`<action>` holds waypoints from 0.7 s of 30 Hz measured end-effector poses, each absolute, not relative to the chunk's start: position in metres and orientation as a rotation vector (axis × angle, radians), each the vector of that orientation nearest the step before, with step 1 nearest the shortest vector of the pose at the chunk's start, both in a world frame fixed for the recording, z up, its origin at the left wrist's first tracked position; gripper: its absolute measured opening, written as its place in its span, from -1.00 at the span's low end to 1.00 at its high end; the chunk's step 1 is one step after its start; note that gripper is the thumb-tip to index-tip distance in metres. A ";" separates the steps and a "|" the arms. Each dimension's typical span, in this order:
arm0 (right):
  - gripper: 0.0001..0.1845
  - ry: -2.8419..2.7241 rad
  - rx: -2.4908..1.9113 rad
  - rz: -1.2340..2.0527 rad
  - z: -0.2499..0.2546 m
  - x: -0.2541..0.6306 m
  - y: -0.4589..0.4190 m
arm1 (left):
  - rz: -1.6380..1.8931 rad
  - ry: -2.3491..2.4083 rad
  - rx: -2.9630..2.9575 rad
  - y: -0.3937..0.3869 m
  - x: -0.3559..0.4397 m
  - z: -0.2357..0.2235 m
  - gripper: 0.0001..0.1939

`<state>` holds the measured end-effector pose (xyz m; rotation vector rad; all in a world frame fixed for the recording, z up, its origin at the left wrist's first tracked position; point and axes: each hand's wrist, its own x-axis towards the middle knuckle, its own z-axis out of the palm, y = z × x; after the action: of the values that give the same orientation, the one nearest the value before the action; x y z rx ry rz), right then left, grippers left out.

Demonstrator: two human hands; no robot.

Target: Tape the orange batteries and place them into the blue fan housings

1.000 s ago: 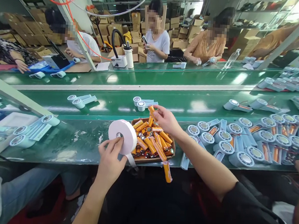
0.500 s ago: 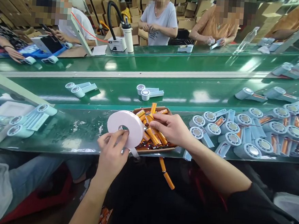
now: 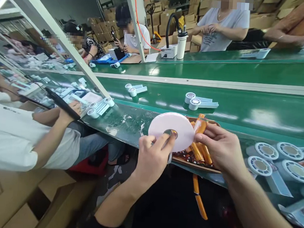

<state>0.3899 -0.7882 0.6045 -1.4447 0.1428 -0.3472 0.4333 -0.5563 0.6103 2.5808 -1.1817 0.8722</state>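
My left hand (image 3: 153, 154) grips a white roll of tape (image 3: 170, 129), with a finger through its core. My right hand (image 3: 221, 146) is closed on an orange cylindrical battery (image 3: 201, 126) and holds it against the right edge of the roll. Both hands hover over a shallow cardboard tray (image 3: 197, 164) full of several more orange batteries at the near edge of the green bench. A linked pair of orange batteries (image 3: 199, 199) hangs down below the tray's front edge.
Pale blue fan housings (image 3: 276, 161) crowd the bench at right. Two pairs of housings (image 3: 196, 101) lie on the green conveyor belt (image 3: 246, 110). A seated person in white (image 3: 22, 136) works at my left; others sit across the line. Cardboard boxes (image 3: 31, 202) stand on the floor.
The view has swung left and down. My right hand brought a battery from the tray up to the tape roll, and both hands now meet at the roll.
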 end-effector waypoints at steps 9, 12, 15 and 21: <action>-0.53 0.183 -1.374 -0.884 0.602 0.413 -0.819 | 0.648 -1.212 2.316 -0.556 0.416 0.574 -0.61; -0.43 0.234 -1.526 -1.153 0.624 0.396 -0.892 | 0.558 -1.129 2.454 -0.503 0.470 0.561 -0.65; -0.51 0.321 -1.541 -1.189 0.622 0.352 -0.904 | 0.432 -0.952 2.573 -0.463 0.516 0.546 -0.37; -0.46 0.485 -1.418 -1.030 0.584 0.289 -0.844 | -0.162 -1.864 1.909 -0.541 0.416 0.486 -0.55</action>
<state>0.2891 -0.8436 0.5837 -1.4182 0.4848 -1.0297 0.4158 -0.5406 0.4860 1.9088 -1.8635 -0.1616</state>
